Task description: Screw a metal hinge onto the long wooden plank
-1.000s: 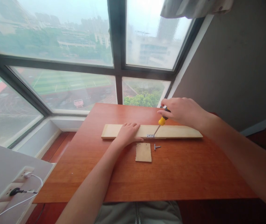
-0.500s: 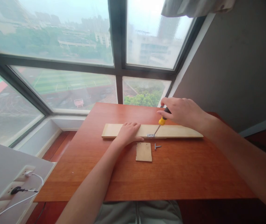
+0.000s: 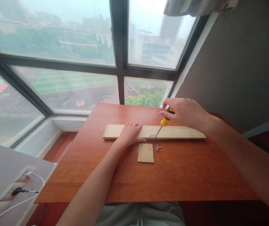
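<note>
A long pale wooden board (image 3: 181, 132) lies across the red-brown table (image 3: 172, 175). My left hand (image 3: 129, 134) rests flat on the board with its fingers spread, pressing it down. My right hand (image 3: 185, 113) is closed round the yellow and black handle of a screwdriver (image 3: 164, 121). The screwdriver's tip stands on a small metal hinge (image 3: 152, 136) at the board's near edge. A small square piece of wood (image 3: 145, 153) lies just in front of the board, with a loose screw (image 3: 159, 147) to its right.
A large window with dark frames (image 3: 119, 72) rises behind the table. A grey wall (image 3: 238, 62) stands on the right. At the lower left a white power strip (image 3: 9, 194) holds plugs and a white cable. The table's near edge is at my lap.
My right hand has turned slightly on the screwdriver handle, showing more of its black and yellow end. The left hand and the board have stayed in place.
</note>
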Available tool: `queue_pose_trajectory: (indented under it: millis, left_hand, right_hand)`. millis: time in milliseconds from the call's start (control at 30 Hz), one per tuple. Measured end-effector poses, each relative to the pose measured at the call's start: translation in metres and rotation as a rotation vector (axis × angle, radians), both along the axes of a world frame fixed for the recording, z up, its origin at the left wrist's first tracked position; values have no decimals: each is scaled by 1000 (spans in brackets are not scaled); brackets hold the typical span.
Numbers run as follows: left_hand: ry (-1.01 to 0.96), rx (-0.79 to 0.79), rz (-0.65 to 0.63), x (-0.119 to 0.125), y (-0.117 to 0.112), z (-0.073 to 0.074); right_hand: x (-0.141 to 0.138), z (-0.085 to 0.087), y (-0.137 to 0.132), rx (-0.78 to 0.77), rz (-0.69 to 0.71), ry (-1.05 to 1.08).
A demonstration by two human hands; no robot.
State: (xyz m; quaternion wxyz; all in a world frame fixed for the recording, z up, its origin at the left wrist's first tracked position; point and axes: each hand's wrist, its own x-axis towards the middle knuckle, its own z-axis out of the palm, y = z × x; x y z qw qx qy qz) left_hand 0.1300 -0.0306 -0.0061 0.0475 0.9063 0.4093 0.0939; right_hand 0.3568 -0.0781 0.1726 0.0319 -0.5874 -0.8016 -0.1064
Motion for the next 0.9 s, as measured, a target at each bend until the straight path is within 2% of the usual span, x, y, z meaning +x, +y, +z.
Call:
queue_pose_trajectory:
  millis: [233, 333, 567, 633, 767, 833, 900]
  left_hand:
    - [7, -6, 7, 0, 0, 1]
    - [8, -9, 5, 0, 0, 1]
    - [6, -4, 1, 1, 0, 2]
    - [6, -9, 0, 1, -1, 2]
    - [9, -15, 0, 1, -1, 3]
    - [7, -12, -1, 0, -1, 2]
    - [0, -8, -5, 0, -1, 2]
  right_hand:
    - [7, 5, -1, -182, 187, 185]
    - [8, 5, 1, -193, 212, 216]
    - [3, 2, 1, -32, 1, 0]
    - [3, 3, 2, -64, 48, 49]
    - [9, 8, 6, -230, 260, 232]
    - [13, 9, 8, -261, 287, 276]
    - [15, 8, 9, -238, 256, 252]
